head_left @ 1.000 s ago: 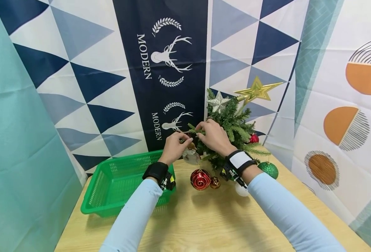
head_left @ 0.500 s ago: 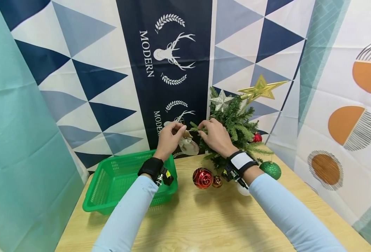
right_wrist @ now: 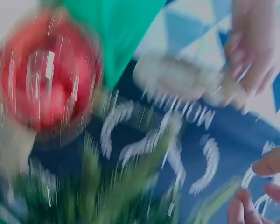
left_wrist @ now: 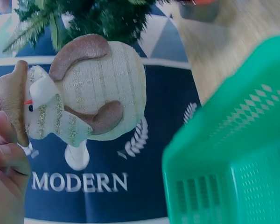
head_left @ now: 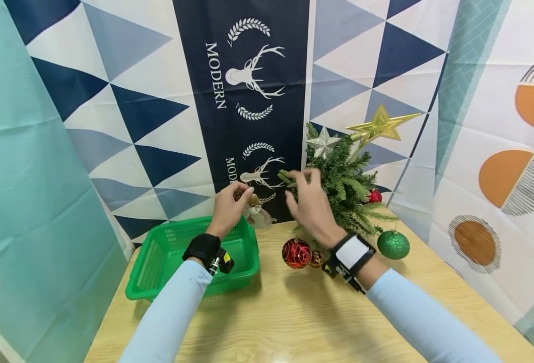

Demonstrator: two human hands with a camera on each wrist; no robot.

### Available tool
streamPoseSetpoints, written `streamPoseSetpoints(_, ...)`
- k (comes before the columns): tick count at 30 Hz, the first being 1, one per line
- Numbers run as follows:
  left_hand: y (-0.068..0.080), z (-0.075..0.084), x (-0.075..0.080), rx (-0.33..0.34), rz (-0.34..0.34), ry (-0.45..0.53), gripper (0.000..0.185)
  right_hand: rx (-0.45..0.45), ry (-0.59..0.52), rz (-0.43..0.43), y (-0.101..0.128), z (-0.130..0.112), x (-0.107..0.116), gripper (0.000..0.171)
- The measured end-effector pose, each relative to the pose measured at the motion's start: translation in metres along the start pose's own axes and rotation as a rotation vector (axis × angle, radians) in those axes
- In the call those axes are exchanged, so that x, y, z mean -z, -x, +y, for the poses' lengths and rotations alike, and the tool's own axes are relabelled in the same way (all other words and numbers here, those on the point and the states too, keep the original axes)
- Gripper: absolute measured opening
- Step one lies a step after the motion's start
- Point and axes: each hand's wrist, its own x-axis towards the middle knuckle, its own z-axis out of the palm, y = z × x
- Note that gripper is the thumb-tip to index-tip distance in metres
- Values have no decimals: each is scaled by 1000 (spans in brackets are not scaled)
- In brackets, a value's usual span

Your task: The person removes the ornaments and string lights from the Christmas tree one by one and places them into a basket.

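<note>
Two hands are what I watch from my end, above a wooden table (head_left: 294,322) with patterned cloth hung behind it. Largest on the table is the green basket (head_left: 167,262) at the left; to its right stands a small Christmas tree (head_left: 344,186) topped with a gold star (head_left: 380,126) and a silver star (head_left: 322,143). At the tree's foot lie a green bauble (head_left: 393,244), a red bauble (head_left: 296,253) and a small gold bauble (head_left: 316,259). My left hand (head_left: 228,206) pinches a snowman ornament (left_wrist: 79,102) by its top; it hangs in the air just above the basket's far rim, clear of the tree. My right hand (head_left: 310,204) has let go, its fingers spread loosely beside a branch tip, holding nothing.
</note>
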Motion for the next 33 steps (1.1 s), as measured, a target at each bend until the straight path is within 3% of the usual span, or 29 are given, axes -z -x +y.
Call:
streamPoseSetpoints(2, 4, -13, 6, -3, 7, 9, 27, 51, -70, -34, 17, -15, -6, 25)
streamPoseSetpoints(3, 3, -37, 7, -37, 19, 40, 31, 73, -111, -73, 27, -23, -10, 18)
streamPoseSetpoints(6, 9, -52, 20, -33, 39, 30, 34, 119, -212, -240, 58, -46, -31, 5)
streamPoseSetpoints(9, 19, -53, 34, -21, 68, -33, 29, 106, -206, -350, 87, -57, -61, 8)
streamPoseSetpoints(10, 26, -35, 40, 21, 67, -81, 26, 94, -192, -366, 95, -58, -71, 10)
streamPoseSetpoints(13, 37, -31, 50, 69, 74, -129, 20, 65, -138, -354, 114, -54, -95, 15)
streamPoseSetpoints(19, 54, -34, 57, 193, 54, -154, 17, -6, -192, -326, 137, -41, -114, 19)
streamPoseSetpoints(29, 75, -53, 66, 227, 45, -195, 19, 104, -111, -207, 136, -35, -120, 14)
streamPoseSetpoints(30, 77, -57, 67, 218, 41, -196, 21, 104, -102, -206, 135, -35, -121, 14)
streamPoseSetpoints(32, 80, -81, 69, 186, 35, -185, 23, 100, -93, -211, 133, -36, -121, 14)
streamPoseSetpoints(33, 82, -101, 69, 162, 32, -184, 23, 98, -92, -214, 133, -37, -121, 14)
